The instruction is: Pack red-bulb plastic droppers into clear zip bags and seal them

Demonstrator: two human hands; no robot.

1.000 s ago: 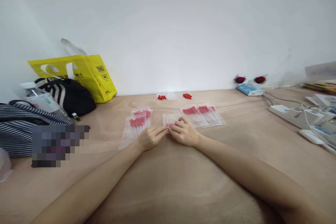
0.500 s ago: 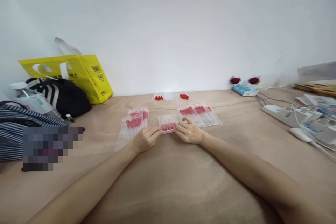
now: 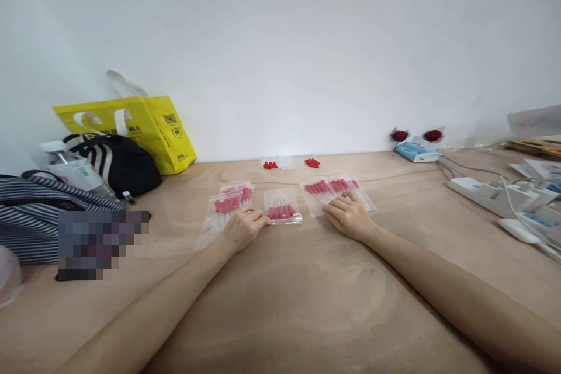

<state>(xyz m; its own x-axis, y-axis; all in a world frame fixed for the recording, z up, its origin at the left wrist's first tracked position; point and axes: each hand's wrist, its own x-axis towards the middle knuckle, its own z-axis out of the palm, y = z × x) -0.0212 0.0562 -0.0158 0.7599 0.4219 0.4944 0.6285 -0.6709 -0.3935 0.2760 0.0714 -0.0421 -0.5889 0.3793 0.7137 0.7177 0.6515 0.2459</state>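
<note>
In the middle of the table lies a small clear zip bag [image 3: 280, 196] of red-tipped sticks, the tips towards me by the seal. My left hand [image 3: 246, 228] is closed, with thumb and fingertips pinching this bag's near left corner. Apart from it, my right hand [image 3: 350, 216] lies over the near part of the right-hand clear bags [image 3: 312, 203] of similar sticks. Its fingers are loosely bent with nothing visible in them; the fingertips are partly hidden. More bags [image 3: 213, 223] of red-tipped sticks overlap just left of my left hand.
At the wall lies a clear bag [image 3: 289, 162] with red-tipped pieces at both ends. A yellow tote [image 3: 175, 134], black bag [image 3: 129, 169], bottle [image 3: 81, 172] and striped bag [image 3: 26, 228] stand left. Right are a tissue pack [image 3: 416, 151], two red roses and a power strip [image 3: 473, 190] with cables.
My right hand has let go of the middle zip bag and moved right, onto the right-hand bags. My left hand stays at the middle bag's corner. The view has shifted slightly.
</note>
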